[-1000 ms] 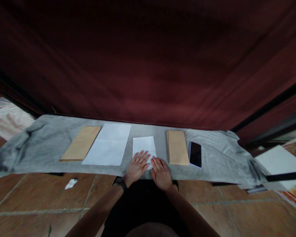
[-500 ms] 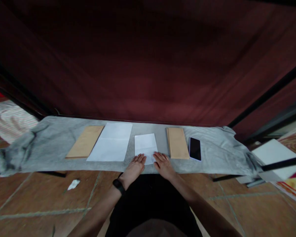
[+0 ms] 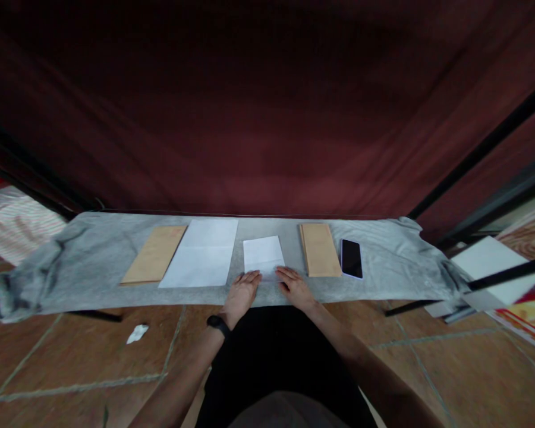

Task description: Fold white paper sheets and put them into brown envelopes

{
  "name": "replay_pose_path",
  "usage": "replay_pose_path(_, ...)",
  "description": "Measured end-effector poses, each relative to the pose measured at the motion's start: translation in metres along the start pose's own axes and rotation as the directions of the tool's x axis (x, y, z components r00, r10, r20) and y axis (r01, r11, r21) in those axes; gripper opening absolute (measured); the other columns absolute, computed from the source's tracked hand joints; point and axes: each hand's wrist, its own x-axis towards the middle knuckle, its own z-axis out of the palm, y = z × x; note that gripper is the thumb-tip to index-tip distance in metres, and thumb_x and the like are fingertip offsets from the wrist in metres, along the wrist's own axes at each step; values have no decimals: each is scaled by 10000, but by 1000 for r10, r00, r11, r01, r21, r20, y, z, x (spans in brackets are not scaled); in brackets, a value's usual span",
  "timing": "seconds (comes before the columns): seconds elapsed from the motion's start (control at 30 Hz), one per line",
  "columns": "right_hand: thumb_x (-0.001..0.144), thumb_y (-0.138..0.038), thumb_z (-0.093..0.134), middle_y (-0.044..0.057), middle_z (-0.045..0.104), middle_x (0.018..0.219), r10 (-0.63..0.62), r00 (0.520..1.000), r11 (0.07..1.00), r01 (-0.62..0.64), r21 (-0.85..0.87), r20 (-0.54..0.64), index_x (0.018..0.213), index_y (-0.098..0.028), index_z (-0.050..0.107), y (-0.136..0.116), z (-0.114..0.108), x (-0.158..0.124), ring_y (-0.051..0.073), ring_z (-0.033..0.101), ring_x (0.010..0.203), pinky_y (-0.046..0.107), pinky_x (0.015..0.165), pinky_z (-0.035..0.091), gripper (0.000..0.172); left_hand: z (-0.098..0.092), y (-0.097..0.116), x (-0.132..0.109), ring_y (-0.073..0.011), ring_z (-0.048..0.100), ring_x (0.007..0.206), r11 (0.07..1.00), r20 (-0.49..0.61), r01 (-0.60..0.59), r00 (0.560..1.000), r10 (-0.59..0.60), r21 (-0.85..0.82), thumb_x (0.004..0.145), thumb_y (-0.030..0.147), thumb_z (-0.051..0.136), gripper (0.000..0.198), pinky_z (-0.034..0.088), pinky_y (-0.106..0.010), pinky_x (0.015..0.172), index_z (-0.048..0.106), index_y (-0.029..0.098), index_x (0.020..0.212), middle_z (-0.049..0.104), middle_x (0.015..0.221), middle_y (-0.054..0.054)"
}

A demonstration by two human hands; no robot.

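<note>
A small folded sheet of white paper (image 3: 263,249) lies in front of me on the grey cloth, with crease lines across it. My left hand (image 3: 244,291), with a black band at the wrist, rests its outstretched fingers on the near left corner. On the near right corner lie the fingers of my right hand (image 3: 296,288), its thumb tucked lower, close to the edge. Both hands touch the paper from above; any grip under the edge is hidden. Left of it is a larger white sheet (image 3: 203,255) with a crease across its middle.
Brown envelopes lie at the left (image 3: 156,255) and at the right (image 3: 321,252). A phone (image 3: 352,259) is beside the right one. Grey cloth (image 3: 383,255) covers the narrow table. A dark red curtain (image 3: 267,148) hangs behind it. White scrap (image 3: 137,333) lies on the tiled floor.
The view has shifted slightly. Both hands stay at the near corners of the small paper, and its near part looks a little shorter. The other sheets, envelopes and phone have not moved.
</note>
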Motion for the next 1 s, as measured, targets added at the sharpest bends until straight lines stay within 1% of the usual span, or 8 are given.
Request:
replay_pose_path(0.23,958,-176,525,-6,743,1067,24,996,993,-14,116,-88,1142,-297,706,6,-22,10,162,677,1019,299,928,537,285,-13,3,-12,-218,619,1178,983,-50,33,998,-43,-178,949,202,445,364,450,-391,1063,632,215,1261,666,1286,-85)
replay_pose_path(0.4,959,-194,514,4,730,1066,1,997,987,12,160,-81,1096,-275,707,-6,-30,24,171,659,1049,306,954,517,250,-15,10,-5,-208,646,1130,972,-19,113,993,-119,-205,926,152,477,381,478,-340,1015,630,248,1261,685,1257,-68)
replay_pose_path(0.5,943,-211,517,18,726,1084,69,994,975,-48,216,-90,1142,-269,686,-4,-27,24,185,661,1054,336,962,521,268,-21,10,-4,-214,680,1051,955,-18,173,983,-182,-241,913,142,487,371,501,-327,959,654,271,1218,720,1180,-55)
replay_pose_path(0.6,950,-264,496,57,703,1165,151,976,948,-99,302,-155,1252,-253,629,4,-26,20,209,643,1113,382,999,508,330,-33,7,-4,-222,703,953,882,-73,241,953,-294,-405,923,230,505,276,516,-311,893,697,262,1118,755,1037,-51)
replay_pose_path(0.7,964,-325,467,114,609,1333,258,920,903,-122,411,-293,1402,-225,494,7,-31,19,232,606,1181,404,998,513,450,-46,8,0,-230,695,919,649,-112,236,887,-448,-724,887,379,577,265,527,-305,850,718,197,1019,759,946,-53)
replay_pose_path(0.83,994,-328,389,125,443,1498,327,844,893,-128,432,-426,1484,-210,376,-3,-48,26,251,453,1356,451,1107,422,504,-46,15,9,-223,700,873,86,54,140,772,-633,-986,793,429,693,405,548,-346,823,680,139,1075,757,947,-75)
replay_pose_path(0.9,999,-315,379,103,368,1552,290,848,917,-115,381,-442,1493,-211,366,-11,-54,29,243,342,1432,463,1176,330,505,-34,18,10,-201,707,828,-136,189,131,708,-681,-982,772,341,717,353,558,-335,785,669,152,1067,757,932,-72)
replay_pose_path(1.0,1003,-290,378,75,380,1552,196,909,946,-76,315,-367,1475,-228,412,-23,-50,31,214,350,1430,433,1196,307,477,-10,20,8,-175,703,733,-283,330,176,616,-716,-943,722,223,733,265,551,-282,661,668,160,971,751,866,-58)
